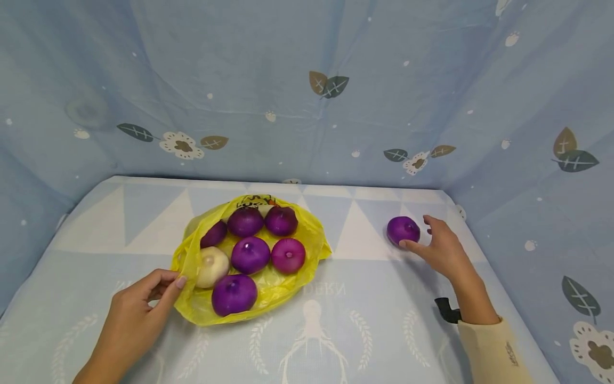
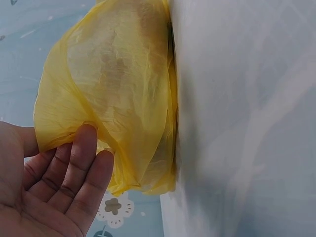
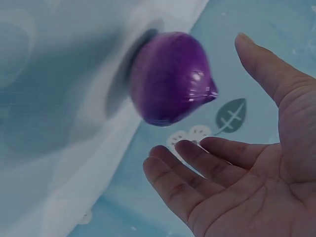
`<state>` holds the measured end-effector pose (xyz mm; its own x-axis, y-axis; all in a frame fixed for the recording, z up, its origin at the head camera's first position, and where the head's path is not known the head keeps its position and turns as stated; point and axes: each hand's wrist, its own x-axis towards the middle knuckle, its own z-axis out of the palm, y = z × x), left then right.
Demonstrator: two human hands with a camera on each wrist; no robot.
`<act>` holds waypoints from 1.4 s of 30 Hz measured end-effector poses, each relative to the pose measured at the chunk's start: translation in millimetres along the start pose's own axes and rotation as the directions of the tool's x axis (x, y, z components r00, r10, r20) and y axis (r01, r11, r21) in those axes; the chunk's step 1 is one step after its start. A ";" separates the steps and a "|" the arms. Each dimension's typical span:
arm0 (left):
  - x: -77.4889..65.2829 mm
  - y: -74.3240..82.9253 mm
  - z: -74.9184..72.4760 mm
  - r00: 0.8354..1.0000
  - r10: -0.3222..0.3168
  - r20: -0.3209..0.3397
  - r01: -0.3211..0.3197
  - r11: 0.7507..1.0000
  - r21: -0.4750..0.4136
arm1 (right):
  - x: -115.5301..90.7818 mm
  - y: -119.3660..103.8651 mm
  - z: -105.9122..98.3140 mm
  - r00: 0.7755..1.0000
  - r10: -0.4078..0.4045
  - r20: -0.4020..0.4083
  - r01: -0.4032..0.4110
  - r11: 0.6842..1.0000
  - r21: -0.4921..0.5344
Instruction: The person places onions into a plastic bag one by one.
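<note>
A yellow plastic bag (image 1: pixel 314 240) lies spread wide at the left of the table, its mouth rolled outward. Inside sit several purple onions (image 1: pixel 250 255) and one white onion (image 1: pixel 212 268). My left hand (image 1: pixel 139 309) pinches the bag's near left rim between thumb and fingers; the left wrist view shows the thin film of the bag (image 2: pixel 113 74) bunched at the fingertips. Toward the right, a single purple onion (image 1: pixel 403 230) rests by itself on the table. Beside it my right hand (image 3: pixel 247 187) has thumb and fingers spread apart, with a gap to the onion (image 3: pixel 170 79) in the right wrist view.
The table (image 1: pixel 384 330) has a pale cloth printed with triangles and leafy sprigs. Blue patterned curtain (image 1: pixel 268 80) hangs along its back and both sides. A black strap piece (image 1: pixel 447 310) sticks out at the right wrist, just above a cream sleeve (image 1: pixel 494 352).
</note>
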<state>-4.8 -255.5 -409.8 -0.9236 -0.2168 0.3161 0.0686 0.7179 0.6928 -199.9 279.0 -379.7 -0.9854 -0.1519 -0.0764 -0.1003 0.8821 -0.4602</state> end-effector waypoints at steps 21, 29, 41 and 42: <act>-0.6 -2.2 0.8 1.000 0.016 -0.005 -0.016 1.000 0.007 | 13.6 21.0 28.8 0.997 0.079 -0.020 -0.078 0.997 0.024; 0.1 -2.7 1.7 0.999 0.041 -0.017 -0.041 0.999 -0.003 | 10.7 19.0 30.8 0.995 0.087 -0.048 -0.085 0.996 0.036; 0.0 -1.2 1.5 0.997 0.073 -0.027 -0.073 0.997 -0.017 | -12.1 -2.6 26.4 0.995 0.006 -0.097 -0.002 0.999 0.046; 0.0 -1.1 1.5 0.997 0.074 -0.027 -0.074 0.997 -0.016 | -14.7 -5.3 26.2 0.995 0.001 -0.097 0.003 0.999 0.048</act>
<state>-5.5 -255.3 -411.5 -0.9056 -0.1810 0.3836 0.1427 0.7216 0.6774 -181.3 264.9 -399.4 -0.9942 -0.1069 0.0092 -0.0970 0.8592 -0.5023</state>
